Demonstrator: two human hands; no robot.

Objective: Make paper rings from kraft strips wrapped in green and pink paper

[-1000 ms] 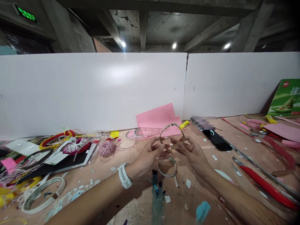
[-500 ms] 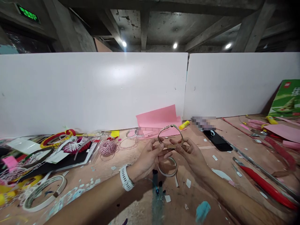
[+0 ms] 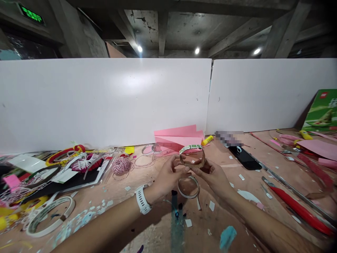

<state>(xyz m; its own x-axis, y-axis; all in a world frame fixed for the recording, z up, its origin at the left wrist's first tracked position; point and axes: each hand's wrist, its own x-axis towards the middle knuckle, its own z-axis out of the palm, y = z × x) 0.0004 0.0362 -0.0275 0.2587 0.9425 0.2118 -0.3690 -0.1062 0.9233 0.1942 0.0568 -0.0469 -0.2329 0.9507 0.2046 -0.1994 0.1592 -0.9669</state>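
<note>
**Paint-flecked workbench point(image 3: 158, 232), a strip ring held up in both hands**

White partition boards point(image 3: 105, 105) stand along the far edge of the bench, under a bare concrete ceiling point(image 3: 168, 28). Working left to right, we see a white tape roll point(image 3: 46, 227) at the near left and a ball of red-and-white twine point(image 3: 121, 165) farther back. Folded pink paper point(image 3: 179, 137) lies at the far edge.

Our left hand point(image 3: 168, 179), with a white watch point(image 3: 142, 199) on its wrist, and our right hand point(image 3: 213, 179) both curl inward, fingertips pinching a narrow strip ring point(image 3: 191, 149) that stands upright above the bench, green-and-white along its top. A second thin ring point(image 3: 184, 194) lies just below and nearer us, clear of both hands. To the right sit a yellow glue stick point(image 3: 207, 140), a black phone point(image 3: 244, 158) and a green box point(image 3: 322, 112).
</note>
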